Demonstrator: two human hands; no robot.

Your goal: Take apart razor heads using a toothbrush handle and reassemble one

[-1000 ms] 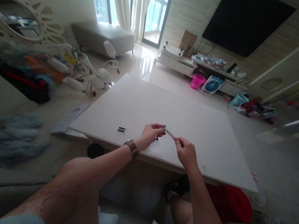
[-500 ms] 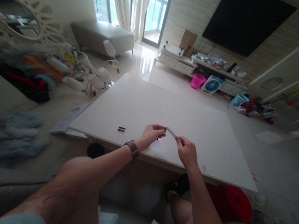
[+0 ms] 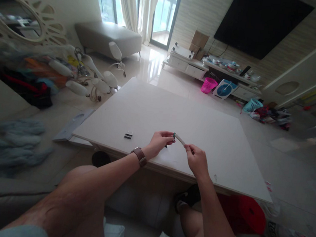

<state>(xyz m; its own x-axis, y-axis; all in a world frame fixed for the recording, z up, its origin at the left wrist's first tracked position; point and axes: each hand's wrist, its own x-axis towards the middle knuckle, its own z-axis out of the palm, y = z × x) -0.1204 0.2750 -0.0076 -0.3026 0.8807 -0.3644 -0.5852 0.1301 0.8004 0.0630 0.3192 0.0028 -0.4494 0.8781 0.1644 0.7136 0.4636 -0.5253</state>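
Pinching green part (image 3: 174, 137) over table (image 3: 159, 105), near front edge: left hand (image 3: 161, 143). Right hand (image 3: 197, 160) grips pale stick (image 3: 180, 140), tip at green part, maybe touching. Work looks unfinished; black strips (image 3: 129, 135) loose on table.

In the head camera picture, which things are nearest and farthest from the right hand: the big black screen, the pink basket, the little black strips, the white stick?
1. White stick: held in the right hand.
2. Little black strips: left side of the table.
3. Pink basket: ahead, beyond the table.
4. Big black screen: farthest, high on the right.
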